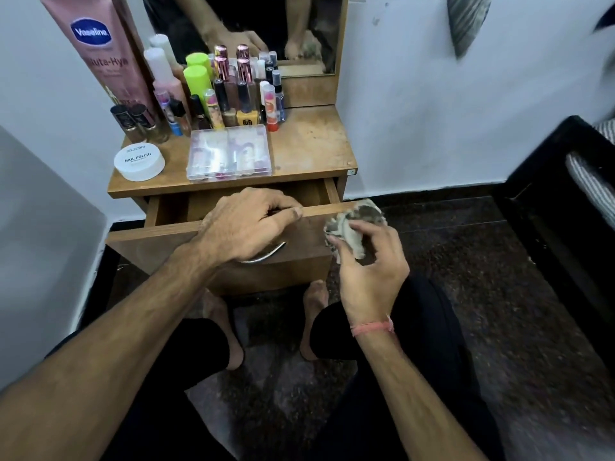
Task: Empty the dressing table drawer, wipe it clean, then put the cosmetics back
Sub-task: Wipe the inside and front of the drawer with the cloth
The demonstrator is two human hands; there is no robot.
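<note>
Lower frame: person seated, dark trousers, bare feet on the speckled floor under the dressing table (312, 141). Right wrist carries a pink thread band (372, 327).

Centre right: right hand (366, 267) pinches a crumpled grey-white cloth (352, 227) between thumb and fingers, just beside the right end of the drawer front.

Centre: left hand (246, 224) lies over the top edge of the drawer (299, 257), fingers curled onto the rim, palm above the metal handle (266, 256). Drawer stands pulled out; its interior is mostly hidden by the hand, contents cannot be told.

Above, on the tabletop: clear plastic box (229, 151) at centre, white nail polish remover tub (139, 160) to its left. Behind them a cluster of nail polish bottles (239, 94), green-capped bottles (197, 78) and a pink Vaseline tube (100, 51) at upper left.

Top centre: mirror (312, 31) reflects both hands.
</note>
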